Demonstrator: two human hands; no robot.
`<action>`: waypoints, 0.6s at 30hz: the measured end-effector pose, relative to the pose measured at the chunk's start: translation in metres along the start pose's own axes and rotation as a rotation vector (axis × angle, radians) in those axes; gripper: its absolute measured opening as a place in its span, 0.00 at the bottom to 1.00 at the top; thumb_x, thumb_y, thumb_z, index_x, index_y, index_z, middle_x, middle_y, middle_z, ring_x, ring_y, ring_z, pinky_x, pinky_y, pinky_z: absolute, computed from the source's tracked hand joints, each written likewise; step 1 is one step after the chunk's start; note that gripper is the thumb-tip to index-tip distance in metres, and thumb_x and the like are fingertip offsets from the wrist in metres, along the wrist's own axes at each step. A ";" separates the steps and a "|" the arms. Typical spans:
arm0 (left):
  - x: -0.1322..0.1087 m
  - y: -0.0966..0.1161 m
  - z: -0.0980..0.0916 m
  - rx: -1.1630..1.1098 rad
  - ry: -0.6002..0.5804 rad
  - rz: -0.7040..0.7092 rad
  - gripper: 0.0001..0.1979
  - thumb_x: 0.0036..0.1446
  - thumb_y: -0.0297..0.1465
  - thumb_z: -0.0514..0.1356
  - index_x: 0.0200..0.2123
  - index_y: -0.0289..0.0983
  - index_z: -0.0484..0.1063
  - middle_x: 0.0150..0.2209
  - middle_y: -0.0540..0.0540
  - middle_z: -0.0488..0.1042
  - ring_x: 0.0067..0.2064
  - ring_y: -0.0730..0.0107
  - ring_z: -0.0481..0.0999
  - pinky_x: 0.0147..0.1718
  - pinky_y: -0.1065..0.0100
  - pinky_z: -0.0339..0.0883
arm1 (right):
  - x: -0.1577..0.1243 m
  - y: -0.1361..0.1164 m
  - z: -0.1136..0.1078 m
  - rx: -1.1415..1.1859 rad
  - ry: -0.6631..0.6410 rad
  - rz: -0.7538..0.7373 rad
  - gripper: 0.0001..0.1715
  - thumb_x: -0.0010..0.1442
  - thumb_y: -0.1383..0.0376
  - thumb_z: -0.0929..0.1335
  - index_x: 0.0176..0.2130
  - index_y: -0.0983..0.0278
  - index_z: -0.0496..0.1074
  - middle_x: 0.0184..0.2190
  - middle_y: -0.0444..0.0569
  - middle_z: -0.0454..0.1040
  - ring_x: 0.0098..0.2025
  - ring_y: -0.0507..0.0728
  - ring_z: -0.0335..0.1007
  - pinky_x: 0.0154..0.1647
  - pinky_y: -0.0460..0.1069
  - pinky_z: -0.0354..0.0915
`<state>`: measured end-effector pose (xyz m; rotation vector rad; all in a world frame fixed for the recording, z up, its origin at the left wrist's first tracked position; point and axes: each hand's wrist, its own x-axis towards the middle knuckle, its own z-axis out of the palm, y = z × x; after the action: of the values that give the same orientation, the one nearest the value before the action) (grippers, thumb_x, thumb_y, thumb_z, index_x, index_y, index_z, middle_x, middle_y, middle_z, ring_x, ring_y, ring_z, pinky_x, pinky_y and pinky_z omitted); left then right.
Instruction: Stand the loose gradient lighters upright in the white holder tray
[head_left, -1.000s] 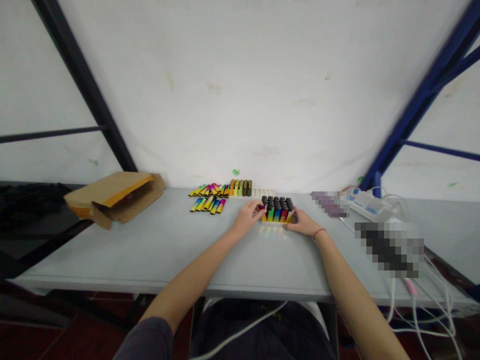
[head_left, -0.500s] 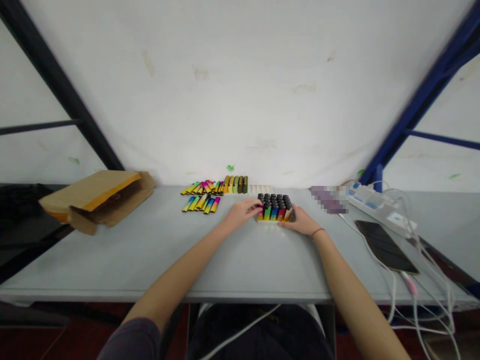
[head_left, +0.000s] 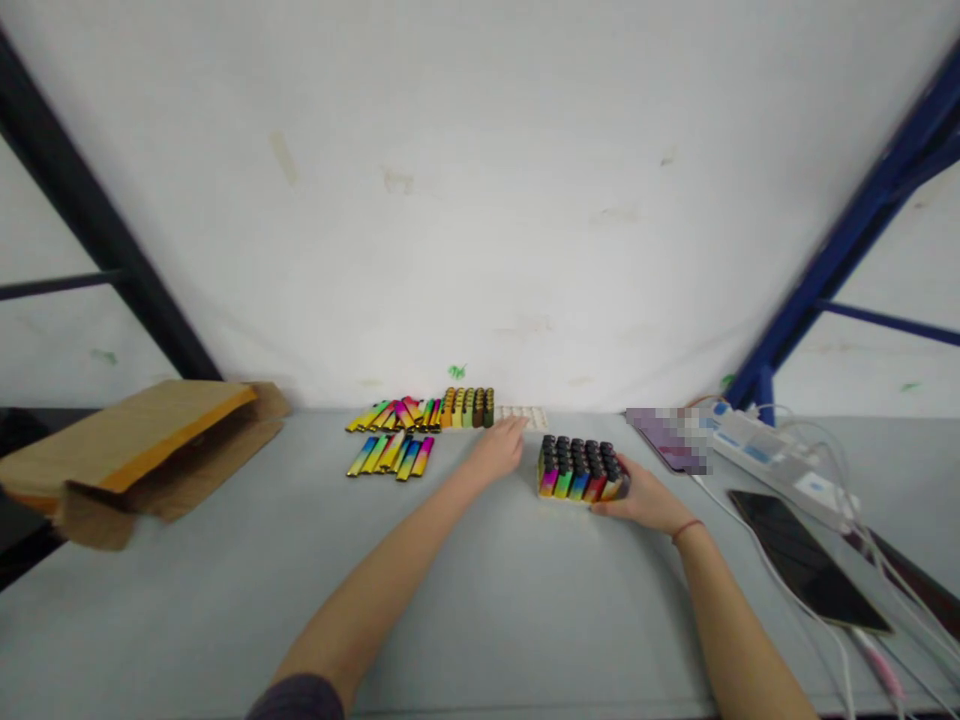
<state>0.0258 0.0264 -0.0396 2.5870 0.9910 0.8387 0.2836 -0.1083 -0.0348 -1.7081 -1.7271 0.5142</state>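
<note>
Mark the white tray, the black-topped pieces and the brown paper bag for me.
White tray (head_left: 536, 417): head view, on its exposed top.
Black-topped pieces (head_left: 578, 462): head view, on the black tops.
Brown paper bag (head_left: 142, 430): head view, on its upper panel.

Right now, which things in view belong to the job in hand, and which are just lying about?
Seemingly in use:
black-topped block, held by the right hand
pale tray, beside the left hand
gold-topped block
loose rainbow pieces

Probably just lying about:
dark phone
purple device
power strip
paper bag, role unclear
</note>
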 end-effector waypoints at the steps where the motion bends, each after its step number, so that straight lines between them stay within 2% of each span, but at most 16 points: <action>1: 0.002 0.001 0.004 0.057 -0.042 0.024 0.19 0.60 0.27 0.54 0.54 0.35 0.70 0.55 0.36 0.74 0.58 0.58 0.71 0.61 0.55 0.62 | -0.001 0.004 -0.004 0.013 0.011 0.006 0.46 0.37 0.55 0.79 0.54 0.65 0.70 0.51 0.58 0.77 0.52 0.70 0.74 0.55 0.62 0.69; 4: -0.008 0.013 0.007 0.196 -0.140 0.033 0.15 0.60 0.30 0.56 0.48 0.34 0.73 0.56 0.34 0.72 0.59 0.54 0.69 0.58 0.54 0.63 | -0.001 0.015 -0.013 0.058 0.016 0.085 0.39 0.41 0.58 0.77 0.52 0.65 0.71 0.46 0.56 0.80 0.46 0.68 0.77 0.49 0.60 0.72; 8: -0.040 0.035 -0.005 0.283 -0.214 0.037 0.13 0.63 0.31 0.53 0.48 0.36 0.72 0.55 0.38 0.72 0.56 0.53 0.68 0.51 0.54 0.64 | 0.006 0.025 -0.014 0.081 0.070 0.146 0.36 0.42 0.59 0.75 0.50 0.66 0.71 0.45 0.57 0.80 0.46 0.68 0.77 0.49 0.59 0.72; 10: -0.057 0.045 -0.011 0.291 -0.232 0.055 0.12 0.63 0.31 0.53 0.47 0.38 0.72 0.53 0.40 0.74 0.54 0.54 0.68 0.49 0.54 0.63 | 0.012 0.027 -0.013 0.077 0.056 0.154 0.32 0.42 0.59 0.74 0.48 0.66 0.71 0.43 0.56 0.80 0.43 0.67 0.77 0.47 0.59 0.73; 12: -0.071 0.051 -0.014 0.274 -0.230 0.077 0.11 0.64 0.31 0.52 0.46 0.39 0.72 0.49 0.40 0.75 0.52 0.54 0.69 0.48 0.54 0.61 | 0.021 0.027 -0.011 0.060 0.011 0.143 0.28 0.43 0.58 0.74 0.45 0.64 0.73 0.39 0.55 0.81 0.40 0.66 0.77 0.44 0.59 0.73; 14: -0.081 0.054 -0.014 0.239 -0.225 0.102 0.11 0.64 0.31 0.53 0.46 0.40 0.72 0.47 0.41 0.75 0.50 0.55 0.69 0.47 0.54 0.60 | 0.032 0.024 -0.008 0.028 -0.016 0.099 0.25 0.43 0.59 0.74 0.42 0.63 0.74 0.39 0.54 0.81 0.40 0.66 0.77 0.45 0.59 0.72; 16: -0.085 0.054 -0.012 0.209 -0.226 0.109 0.10 0.63 0.31 0.53 0.46 0.40 0.71 0.47 0.42 0.76 0.49 0.56 0.70 0.46 0.55 0.60 | 0.044 0.018 -0.004 -0.002 -0.011 0.058 0.25 0.42 0.60 0.75 0.42 0.63 0.74 0.41 0.54 0.80 0.43 0.66 0.76 0.48 0.59 0.71; 18: -0.086 0.052 -0.013 0.198 -0.242 0.096 0.10 0.63 0.31 0.53 0.45 0.40 0.72 0.47 0.41 0.76 0.49 0.57 0.70 0.46 0.55 0.60 | 0.058 0.011 0.003 0.014 -0.041 0.045 0.25 0.44 0.61 0.75 0.44 0.62 0.74 0.40 0.52 0.81 0.42 0.65 0.76 0.45 0.57 0.72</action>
<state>-0.0059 -0.0695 -0.0443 2.8370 0.9270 0.4514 0.2924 -0.0504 -0.0348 -1.7418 -1.7128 0.5836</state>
